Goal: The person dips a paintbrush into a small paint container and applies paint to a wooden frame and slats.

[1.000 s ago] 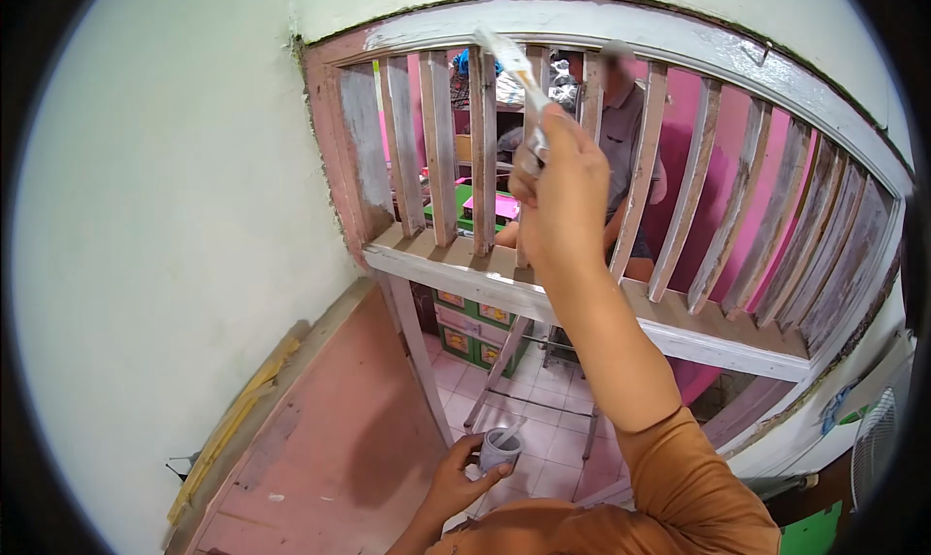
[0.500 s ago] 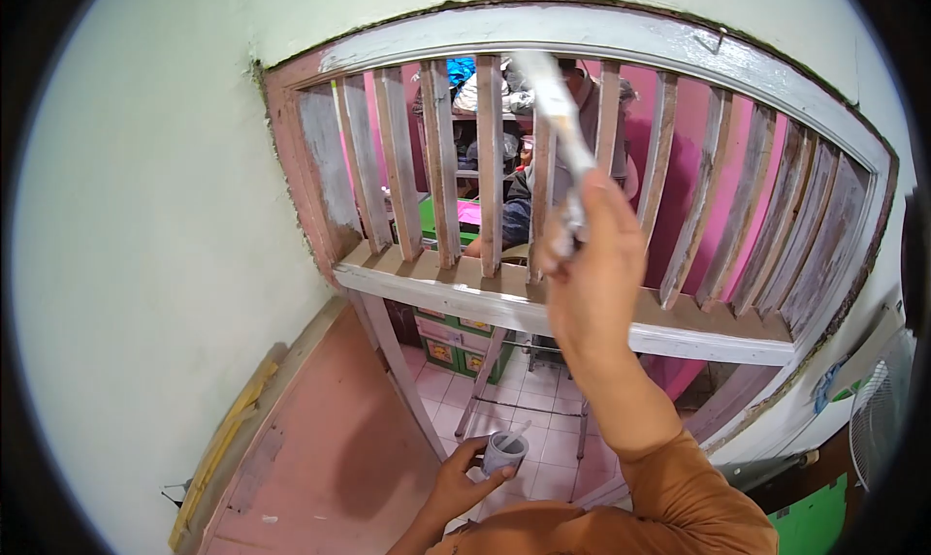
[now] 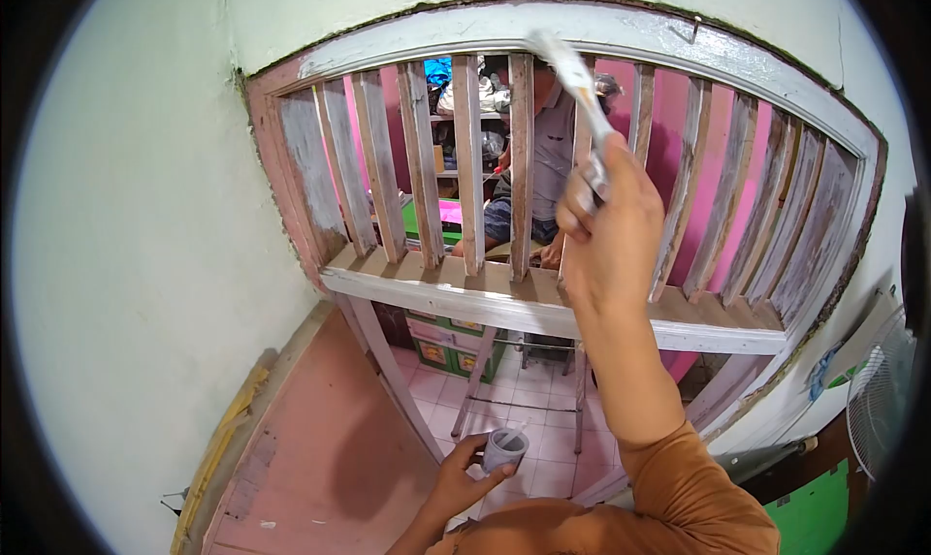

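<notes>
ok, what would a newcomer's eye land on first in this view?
Probably the right hand raised in the middle, gripping a whitish brush whose bristles overlap the white top rail in view. Next, the row of patchy upright slats below that rail, with a person partly hidden behind them against pink walls. Then, low in the centre, the left hand around a small cup.
</notes>
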`<state>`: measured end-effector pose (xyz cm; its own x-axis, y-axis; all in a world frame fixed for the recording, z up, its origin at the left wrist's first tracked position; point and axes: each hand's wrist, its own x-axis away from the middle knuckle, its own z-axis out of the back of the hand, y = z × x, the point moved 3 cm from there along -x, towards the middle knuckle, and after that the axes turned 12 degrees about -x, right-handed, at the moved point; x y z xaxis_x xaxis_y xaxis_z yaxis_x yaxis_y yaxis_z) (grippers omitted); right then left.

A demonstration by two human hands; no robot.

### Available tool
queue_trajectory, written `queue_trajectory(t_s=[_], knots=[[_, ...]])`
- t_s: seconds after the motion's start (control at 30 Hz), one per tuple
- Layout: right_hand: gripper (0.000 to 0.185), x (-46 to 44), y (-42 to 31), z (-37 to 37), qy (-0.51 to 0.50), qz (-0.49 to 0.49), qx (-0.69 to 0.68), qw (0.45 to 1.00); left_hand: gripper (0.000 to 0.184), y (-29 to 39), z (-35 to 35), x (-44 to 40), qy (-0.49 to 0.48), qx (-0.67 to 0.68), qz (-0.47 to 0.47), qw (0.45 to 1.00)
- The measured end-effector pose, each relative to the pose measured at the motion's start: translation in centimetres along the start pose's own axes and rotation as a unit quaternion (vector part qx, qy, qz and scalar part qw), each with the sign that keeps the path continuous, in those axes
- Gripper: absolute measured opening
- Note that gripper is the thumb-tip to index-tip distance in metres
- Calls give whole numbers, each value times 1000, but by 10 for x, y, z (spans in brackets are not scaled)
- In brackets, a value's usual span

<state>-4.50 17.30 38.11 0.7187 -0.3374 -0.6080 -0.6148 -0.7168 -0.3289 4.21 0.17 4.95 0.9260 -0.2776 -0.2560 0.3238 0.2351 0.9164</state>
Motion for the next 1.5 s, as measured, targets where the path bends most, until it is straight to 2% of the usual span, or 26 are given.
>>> queue_trajectory(t_s=[0.07, 0.17, 0.23, 0.37, 0.47, 0.67, 0.7, 0.77, 0.83, 0.93, 1.03, 1.07, 1.17, 1.23, 1.3, 1.37, 1.43, 1.47, 1.5], knots=[[23, 14, -7, 3, 47, 29, 12, 998, 62, 2, 0, -2, 9, -2, -8, 1000], [28, 13, 15, -7, 4, -57, 91, 994, 62, 5, -2, -2, -1, -4, 4, 1000], [29, -5, 33, -16, -50, -47, 125, 990, 62, 6, -6, -5, -13, -14, -10, 1000], [36, -21, 25, -16, -71, -62, 136, 986, 61, 7, -12, -11, -31, -3, -7, 1000], [20, -11, 0, -8, 13, -24, 66, 997, 60, 6, -17, -15, -37, -4, -9, 999], [18, -5, -57, 24, 73, 31, 62, 995, 59, 5, -24, -24, -77, -3, -18, 997], [18, -4, -66, 31, 49, 50, 61, 996, 59, 4, -26, -25, -76, -2, -15, 997], [20, -5, -85, 41, 96, 87, 45, 991, 58, 6, -30, -29, -83, -2, -15, 996], [21, -4, -104, 55, 71, 102, 62, 990, 58, 12, -35, -32, -106, 12, -12, 994], [24, 0, -133, 71, 135, 168, 73, 974, 56, 12, -39, -36, -123, -5, -29, 992], [24, 9, -156, 88, 123, 234, 73, 962, 55, 13, -43, -40, -140, 12, -26, 990], [24, 13, -159, 91, 161, 254, 78, 951, 55, 14, -44, -41, -143, 12, -27, 989], [23, 24, -165, 107, 162, 274, 128, 939, 55, 20, -45, -42, -160, 17, -19, 987], [23, 28, -159, 107, 175, 261, 122, 942, 55, 21, -47, -43, -170, 11, -19, 985], [22, 25, -150, 102, 165, 190, 179, 951, 55, 23, -49, -43, -174, 8, -19, 984], [20, 19, -142, 90, 147, 172, 195, 954, 55, 26, -51, -43, -181, 3, -16, 983], [18, 8, -131, 71, 146, 89, 236, 957, 55, 29, -53, -43, -188, -1, -26, 982], [18, 3, -129, 69, 156, 87, 233, 956, 56, 24, -55, -42, -194, 8, -16, 981], [18, -4, -127, 65, 110, 93, 218, 965, 56, 23, -56, -42, -200, 4, -8, 980]])
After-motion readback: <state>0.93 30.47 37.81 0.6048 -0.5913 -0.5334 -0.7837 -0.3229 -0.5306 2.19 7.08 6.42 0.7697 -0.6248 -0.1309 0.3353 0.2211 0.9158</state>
